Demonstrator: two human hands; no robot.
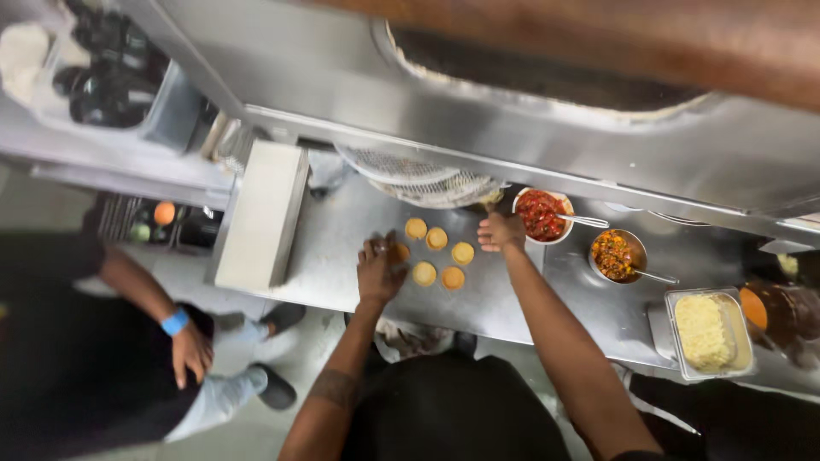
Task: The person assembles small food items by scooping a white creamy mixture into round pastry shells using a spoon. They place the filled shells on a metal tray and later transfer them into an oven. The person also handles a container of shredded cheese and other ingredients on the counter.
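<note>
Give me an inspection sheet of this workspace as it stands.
Surface: steel counter, bare patches in front.
Job's things: six small round shells in a loose cluster.
Clutter: white bowl of red filling, metal bowl of mixed filling, tray of pale shreds, each bowl with a spoon.
Hands: left hand on a shell; right hand beside the red bowl.
Cables: nothing seen.
Surroundings: another person's hand with blue wristband, at left.

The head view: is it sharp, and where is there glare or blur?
Head view: soft overall, with a wide-angle bend in the steel edges; pale glare lies on the steel counter; the small round yellow shells read clearly, but the left hand and right hand are slightly smeared.
</note>
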